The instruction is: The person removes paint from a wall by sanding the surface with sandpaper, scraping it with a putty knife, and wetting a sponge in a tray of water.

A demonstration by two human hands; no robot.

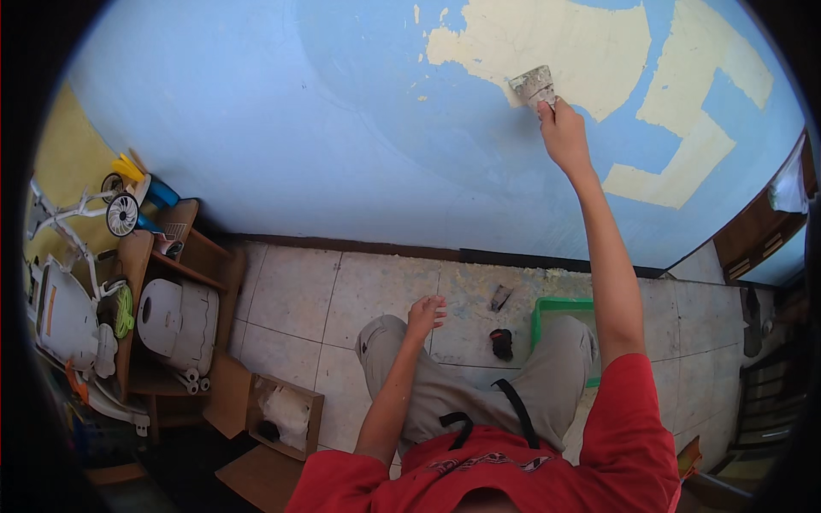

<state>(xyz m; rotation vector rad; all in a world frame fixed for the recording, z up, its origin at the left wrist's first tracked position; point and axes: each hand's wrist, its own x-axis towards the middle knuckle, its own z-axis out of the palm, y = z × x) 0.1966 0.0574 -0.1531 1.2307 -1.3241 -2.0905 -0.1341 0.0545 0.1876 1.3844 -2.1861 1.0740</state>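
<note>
My right hand [564, 131] grips a scraper, a broad putty knife [533, 83] with a paint-caked blade. The blade lies against the wall [397, 147], at the lower edge of a cream patch [577, 48] where the blue paint is gone. More cream patches [680, 154] with jagged or straight edges show to the right. My left hand [426, 317] hangs over my knee with its fingers loosely apart and holds nothing. On the floor between my knees and the wall lie a small flat scraper-like piece [500, 298] and a dark object [501, 344] that I cannot make out.
A green plastic tray [545, 311] sits partly under my right leg. Paint flakes [545, 276] litter the tiles along the dark baseboard [359, 247]. At left stand a wooden shelf [224, 263] with a grey-white appliance [179, 327], an open cardboard box [314, 417] and a white wheeled frame [70, 231].
</note>
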